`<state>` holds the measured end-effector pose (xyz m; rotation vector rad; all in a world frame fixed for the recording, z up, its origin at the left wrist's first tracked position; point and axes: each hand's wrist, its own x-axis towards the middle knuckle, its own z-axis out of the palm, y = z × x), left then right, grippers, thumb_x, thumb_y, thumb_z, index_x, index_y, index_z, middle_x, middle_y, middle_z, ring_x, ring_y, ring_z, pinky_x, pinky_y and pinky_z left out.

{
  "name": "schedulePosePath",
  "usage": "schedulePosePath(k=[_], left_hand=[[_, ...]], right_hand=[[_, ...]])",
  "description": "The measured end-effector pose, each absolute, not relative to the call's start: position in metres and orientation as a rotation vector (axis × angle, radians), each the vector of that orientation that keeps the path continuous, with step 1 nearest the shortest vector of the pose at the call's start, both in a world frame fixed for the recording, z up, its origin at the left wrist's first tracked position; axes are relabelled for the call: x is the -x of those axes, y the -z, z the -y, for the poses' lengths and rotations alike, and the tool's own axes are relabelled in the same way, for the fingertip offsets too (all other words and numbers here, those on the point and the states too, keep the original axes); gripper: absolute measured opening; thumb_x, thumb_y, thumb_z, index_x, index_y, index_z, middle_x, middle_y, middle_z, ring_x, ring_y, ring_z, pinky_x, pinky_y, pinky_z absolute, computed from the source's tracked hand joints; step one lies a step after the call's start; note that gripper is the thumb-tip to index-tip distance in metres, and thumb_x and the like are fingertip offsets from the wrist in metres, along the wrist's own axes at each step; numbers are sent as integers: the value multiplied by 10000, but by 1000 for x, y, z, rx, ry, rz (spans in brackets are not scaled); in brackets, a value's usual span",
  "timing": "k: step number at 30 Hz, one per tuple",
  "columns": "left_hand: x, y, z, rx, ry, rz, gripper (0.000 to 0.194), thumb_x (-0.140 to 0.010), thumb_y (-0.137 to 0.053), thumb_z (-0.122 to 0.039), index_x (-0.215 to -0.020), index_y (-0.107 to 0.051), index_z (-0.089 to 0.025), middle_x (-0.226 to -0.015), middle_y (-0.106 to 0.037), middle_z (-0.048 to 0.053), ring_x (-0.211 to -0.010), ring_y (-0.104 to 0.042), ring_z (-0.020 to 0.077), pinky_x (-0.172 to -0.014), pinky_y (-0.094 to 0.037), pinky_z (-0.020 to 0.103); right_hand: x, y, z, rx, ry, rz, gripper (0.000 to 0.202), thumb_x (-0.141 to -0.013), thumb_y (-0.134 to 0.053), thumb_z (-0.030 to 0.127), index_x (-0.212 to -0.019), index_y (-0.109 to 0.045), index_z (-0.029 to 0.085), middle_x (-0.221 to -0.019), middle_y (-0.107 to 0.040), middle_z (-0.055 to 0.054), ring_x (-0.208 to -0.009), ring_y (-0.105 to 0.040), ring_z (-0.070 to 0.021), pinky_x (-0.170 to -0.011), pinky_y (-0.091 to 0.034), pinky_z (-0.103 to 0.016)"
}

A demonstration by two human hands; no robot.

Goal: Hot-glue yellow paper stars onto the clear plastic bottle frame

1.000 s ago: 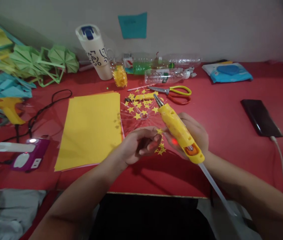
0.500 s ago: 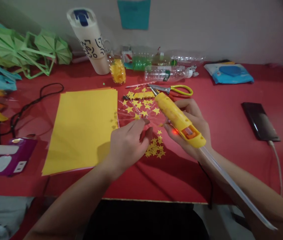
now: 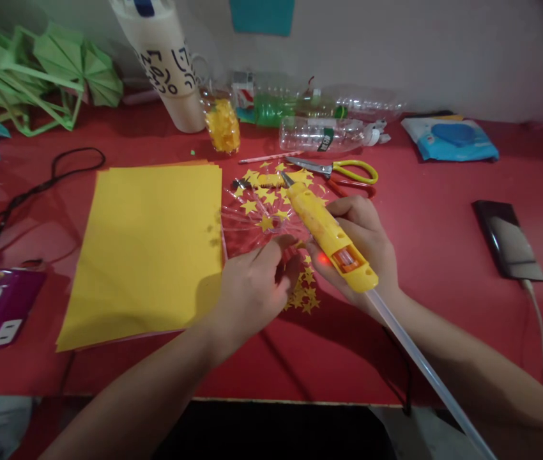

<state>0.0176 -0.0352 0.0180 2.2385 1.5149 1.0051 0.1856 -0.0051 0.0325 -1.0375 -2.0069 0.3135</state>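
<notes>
My right hand (image 3: 367,249) is wrapped round a yellow glue gun (image 3: 326,233), its metal tip pointing up and left over a clear plastic piece (image 3: 243,227). A long glue stick (image 3: 425,364) runs out of the gun's back. My left hand (image 3: 259,281) is beside the clear plastic, thumb and finger bent close together near a small yellow bit (image 3: 299,245); whether they pinch anything is too small to tell. Yellow paper stars (image 3: 249,206) lie on and around the plastic, and more small stars (image 3: 306,300) are piled between my hands.
Yellow sheets (image 3: 142,243) lie at the left, near a purple box (image 3: 7,306) and a black cord (image 3: 17,195). Behind are a white tumbler (image 3: 170,70), plastic bottles (image 3: 319,135) and scissors (image 3: 355,171). To the right are a wipes pack (image 3: 453,139) and a phone (image 3: 506,239).
The view has shifted a little. My left hand has moved slightly right, and the glue gun in my right hand has moved slightly left, bringing the two closer.
</notes>
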Motion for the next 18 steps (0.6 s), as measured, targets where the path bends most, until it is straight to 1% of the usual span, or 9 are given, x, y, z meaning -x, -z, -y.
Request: schedulePosePath(k=[4,9,13,18], left_hand=[[-17,-21,35,-2234,-942,-1582,192,-890,-533,-212,-981,-693,-157,-643,-707,0,-494,-585,106,-482,-388,222],[-18,-20,33,-2188,-940,-1582,176,-850,-568,-150,-969,-697,-167,-712,-741,3,-571,-640,116,-509,-420,216],[-19,-14,31,-2154,-925,-1571,161,-877,-545,-186,-937,-694,-179,-748,-750,14,-607,-659,127,-545,-446,222],[-18,-13,31,-2212,-851,-1539,181,-901,-517,-208,-933,-693,-182,-700,-723,17,-589,-644,132,-529,-427,227]], right_hand=[[-188,-31,2,1002,-273,2031,234,-847,-658,346,-722,-501,225,-869,-543,-14,-796,-524,-175,-711,-447,-371],[-189,-31,3,1013,-290,2036,214,-855,-652,347,-738,-516,230,-876,-549,-22,-794,-533,-181,-697,-460,-382],[-188,-32,5,1040,-285,2050,197,-873,-629,343,-744,-526,236,-871,-562,-27,-804,-547,-191,-698,-467,-392],[-187,-33,6,1048,-209,2080,167,-860,-633,294,-750,-522,234,-861,-575,-25,-795,-549,-184,-689,-470,-376]])
